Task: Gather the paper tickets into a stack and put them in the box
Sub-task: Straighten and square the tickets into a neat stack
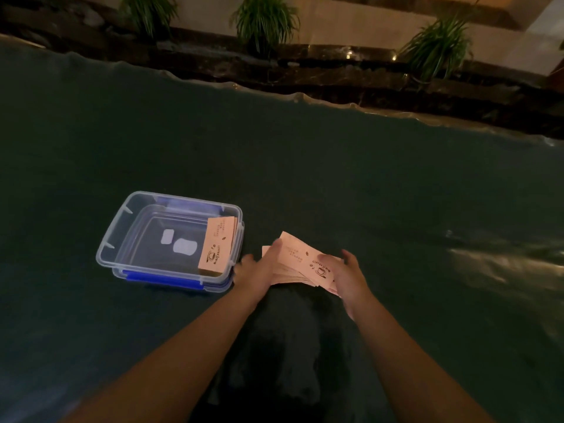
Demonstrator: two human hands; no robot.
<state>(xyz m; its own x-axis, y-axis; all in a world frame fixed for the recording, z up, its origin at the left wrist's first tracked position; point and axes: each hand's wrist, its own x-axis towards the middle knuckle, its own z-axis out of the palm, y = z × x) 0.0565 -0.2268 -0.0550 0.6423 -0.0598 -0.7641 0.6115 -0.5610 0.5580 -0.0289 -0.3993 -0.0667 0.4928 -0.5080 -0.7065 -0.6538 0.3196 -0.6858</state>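
Observation:
A clear plastic box [116,239] with blue clips sits on the dark green tablecloth, left of centre. Inside it, against the right wall, lies a stack of pale pink paper tickets [217,244] printed with a coffee cup. Just right of the box, a second bunch of the same tickets [300,257] is fanned out on the cloth between my hands. My left hand [259,268] presses on its left end, and my right hand [346,276] grips its right end with the thumb on top.
The green cloth [305,166] covers a wide table whose far edge runs wavy across the top. Beyond it are a dark stone ledge and potted plants [265,22]. Shiny folds of cloth lie at the right.

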